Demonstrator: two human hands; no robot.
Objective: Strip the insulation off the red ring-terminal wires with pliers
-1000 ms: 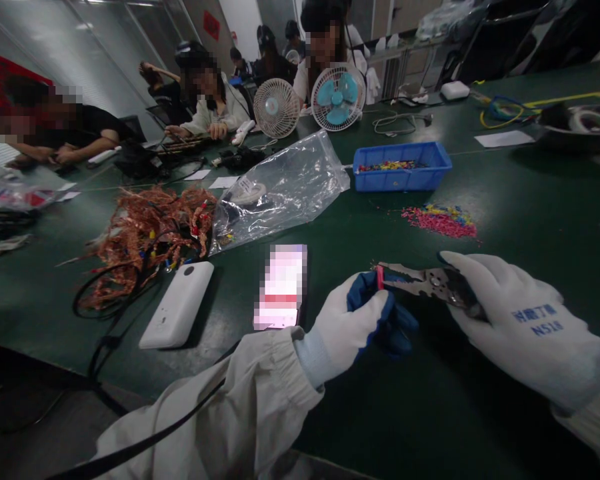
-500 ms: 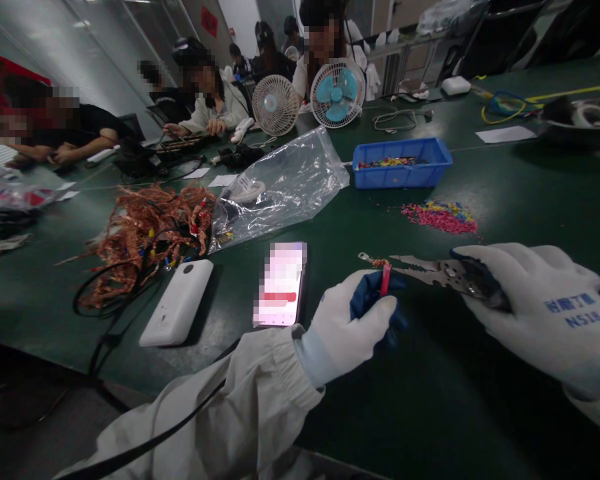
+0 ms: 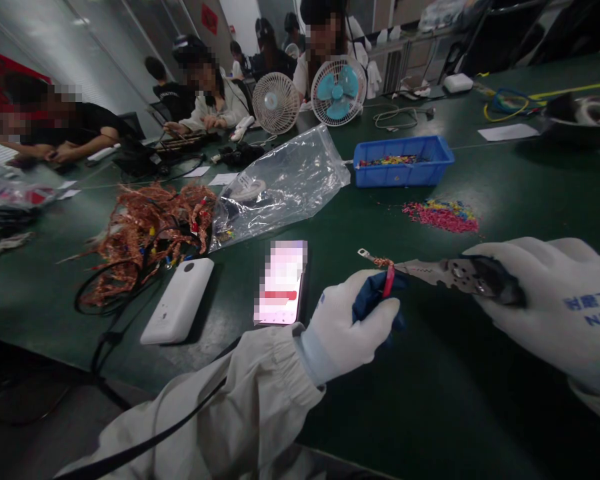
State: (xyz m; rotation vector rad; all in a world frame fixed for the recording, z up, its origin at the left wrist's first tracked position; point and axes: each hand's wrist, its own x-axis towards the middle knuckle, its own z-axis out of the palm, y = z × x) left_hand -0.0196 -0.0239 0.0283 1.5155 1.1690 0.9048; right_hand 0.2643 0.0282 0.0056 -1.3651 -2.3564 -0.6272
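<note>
In a white and blue work glove, my left hand (image 3: 353,320) is closed on a short red-sleeved copper wire (image 3: 389,281) with a metal ring terminal (image 3: 364,253) at its far end. My right hand (image 3: 540,300), gloved alike, grips the dark handles of wire-stripping pliers (image 3: 453,272). The pliers' jaws are nearly together and reach left to the red sleeve; whether they touch it I cannot tell. Beyond the hands lies a pile of pink, yellow and blue insulation scraps (image 3: 445,217). Behind it a blue bin (image 3: 403,175) holds more coloured bits.
A lit phone (image 3: 280,283) and a white power bank (image 3: 177,303) lie left of my hands. Further left is a heap of stripped copper wire (image 3: 145,227), beside a clear plastic bag (image 3: 290,180). Two small fans (image 3: 337,91) stand across the table, where other people sit.
The pliers' jaws, spread apart before, have come together beside the red sleeve. My right hand has shifted slightly right, while my left hand has barely moved.
</note>
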